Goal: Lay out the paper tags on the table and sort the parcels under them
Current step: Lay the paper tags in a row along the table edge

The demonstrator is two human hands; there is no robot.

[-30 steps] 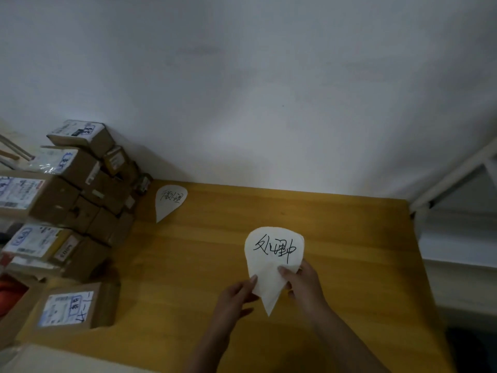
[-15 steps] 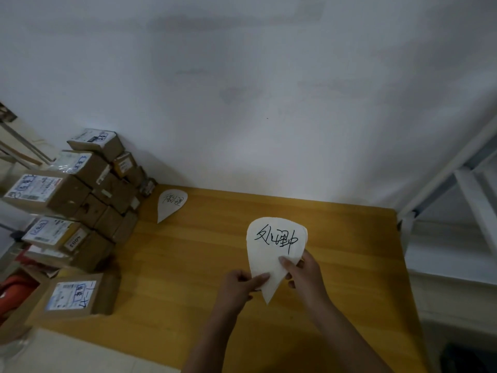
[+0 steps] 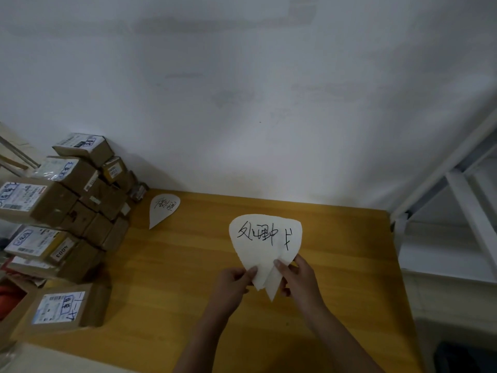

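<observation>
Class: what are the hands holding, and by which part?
The left hand and right hand pinch overlapping tags near their pointed lower ends.

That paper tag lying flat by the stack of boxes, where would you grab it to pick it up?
Probably by its narrow pointed tip, which faces the near edge of the table. The paper tag lies flat, so a thumb-and-finger pinch at that tip suits it. Come from the near right, since the stacked parcels stand close on its left.
</observation>
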